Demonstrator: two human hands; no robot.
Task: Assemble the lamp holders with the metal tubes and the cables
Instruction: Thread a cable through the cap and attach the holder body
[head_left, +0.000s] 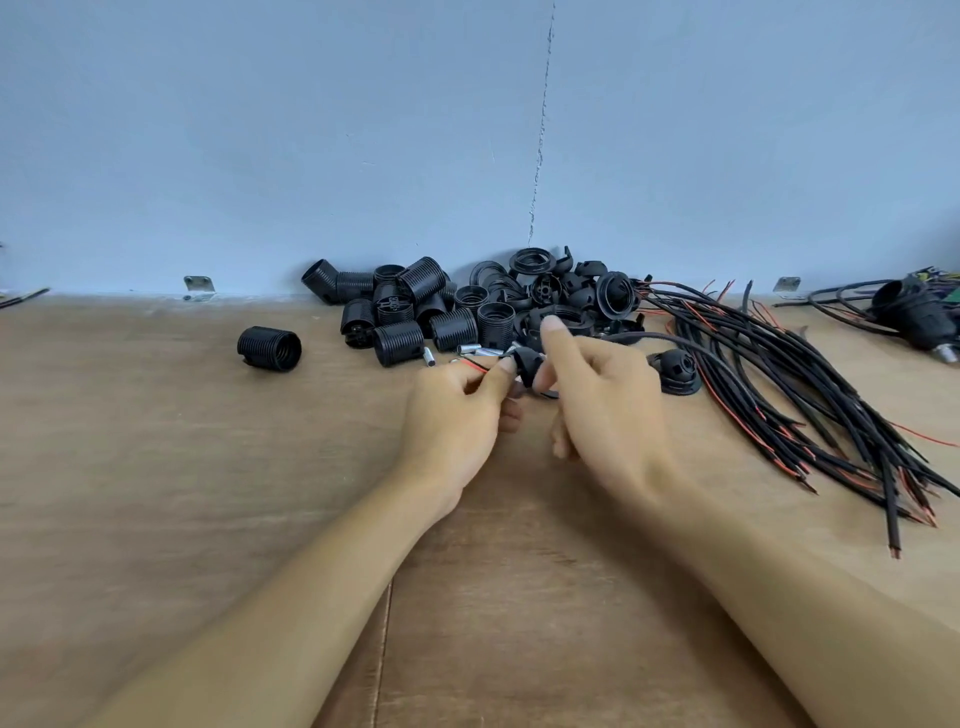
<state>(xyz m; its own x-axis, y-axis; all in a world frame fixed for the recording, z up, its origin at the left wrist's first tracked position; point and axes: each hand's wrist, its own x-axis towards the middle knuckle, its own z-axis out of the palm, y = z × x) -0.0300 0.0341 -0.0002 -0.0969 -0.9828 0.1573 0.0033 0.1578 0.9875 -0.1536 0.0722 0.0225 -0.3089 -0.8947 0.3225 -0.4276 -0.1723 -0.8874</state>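
1. A person's two bare hands met above the middle of a wooden table (156, 467), seen from a head camera.
2. The left hand (457, 410) pinched a small black cap (527, 364) from the left, thumb on top and fingers curled beneath.
3. The right hand (602, 395) held the same cap from the right with thumb and curled fingers, its index finger raised.
4. The cap sat between the two thumbs, off the table.
5. Thin red and black wire ends (475, 364) stuck out left of the cap.
6. A black cable (649, 340) arced from behind the right hand towards a bundle (779, 395) of cables lying on the right.
7. Short metal tubes (472, 349) lay just beyond the hands.
8. Behind them, black threaded holders (415, 312) were heaped against a blue wall (363, 130).
9. One holder (269, 348) lay apart, left of the heap.
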